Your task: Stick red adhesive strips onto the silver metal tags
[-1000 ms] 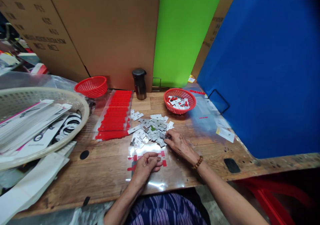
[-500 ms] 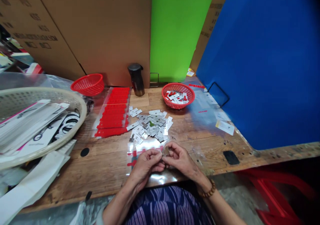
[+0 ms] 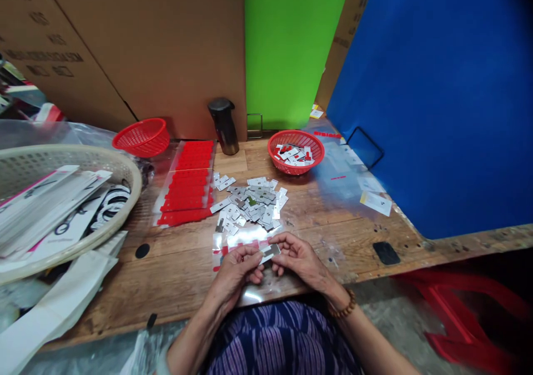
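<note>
Between my two hands is a small white card with a grey, metallic-looking patch (image 3: pixel 270 252). My left hand (image 3: pixel 240 268) pinches its left end, and my right hand (image 3: pixel 298 259) has fingers closed on its right end. Under and behind the hands lies a clear plastic sheet (image 3: pixel 217 244) with red pieces, partly hidden by my fingers. Just beyond is a loose pile of small white and grey cards (image 3: pixel 254 201). Left of the pile lie stacked clear sheets with rows of red strips (image 3: pixel 187 178).
A red basket (image 3: pixel 295 166) with small cards stands behind the pile. Another red basket (image 3: pixel 141 139) and a dark flask (image 3: pixel 225 128) are farther left. A large cream basket (image 3: pixel 135 197) holds printed cards. Blue board (image 3: pixel 437 114) borders the right; a red stool (image 3: pixel 453 308) is below.
The small card has turned in my hands, so its white end and grey patch now show. My hands stay close together, and the view has shifted slightly.
</note>
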Motion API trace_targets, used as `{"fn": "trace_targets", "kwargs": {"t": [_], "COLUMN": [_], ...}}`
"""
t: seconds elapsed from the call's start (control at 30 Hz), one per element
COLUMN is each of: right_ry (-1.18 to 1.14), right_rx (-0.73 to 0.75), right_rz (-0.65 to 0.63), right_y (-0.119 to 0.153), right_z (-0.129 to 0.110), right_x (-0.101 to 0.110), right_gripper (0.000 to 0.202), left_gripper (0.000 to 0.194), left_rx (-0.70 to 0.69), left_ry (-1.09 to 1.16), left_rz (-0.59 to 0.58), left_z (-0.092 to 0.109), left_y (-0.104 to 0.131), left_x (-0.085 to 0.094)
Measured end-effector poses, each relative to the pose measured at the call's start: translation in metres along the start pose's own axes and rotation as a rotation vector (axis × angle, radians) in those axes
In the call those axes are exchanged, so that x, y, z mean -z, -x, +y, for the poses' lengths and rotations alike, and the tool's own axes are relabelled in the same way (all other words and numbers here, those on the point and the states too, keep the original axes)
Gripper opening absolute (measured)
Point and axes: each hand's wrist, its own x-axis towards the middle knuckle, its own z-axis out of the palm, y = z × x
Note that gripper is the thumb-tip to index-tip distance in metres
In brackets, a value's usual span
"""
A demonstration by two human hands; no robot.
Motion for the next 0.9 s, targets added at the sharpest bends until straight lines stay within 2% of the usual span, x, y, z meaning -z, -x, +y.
{"fn": "trace_targets", "kwargs": {"t": [0.23,0.4,0.53,0.67,0.8,0.9], "right_ry": [-0.029,-0.06,-0.021,0.201,0.634,0.858], "right_rx": [-0.038,-0.087,-0.091,0.053,0.249,0.318], "right_rz": [-0.03,-0.107,-0.086,0.032,0.272,0.346], "right_y": [0.0,0.002,0.003,-0.001,-0.008,-0.013], "right_z": [0.002,0.002,0.006,0.008,0.009,0.011], "right_x": [-0.003,-0.002,-0.004,-0.003,0.0,-0.003], "right_gripper": [0.032,0.032,0.031,0.038,0.015,0.014], "left_gripper": [0.035,0.035,0.033,0.024,0.018,0.021], "left_rx": [0.062,0.049,0.066,-0.001,-0.093,-0.113], "left_ry": [0.06,-0.018,-0.025,0.019,0.052,0.088], "left_rz": [0.001,-0.063,-0.067,0.07,0.202,0.258], "left_z": [0.0,0.004,0.003,0.003,0.004,0.003], "left_y": [0.002,0.005,0.002,-0.006,-0.014,-0.018], "left_x": [-0.001,0.003,0.007,0.013,0.019,0.02]}}
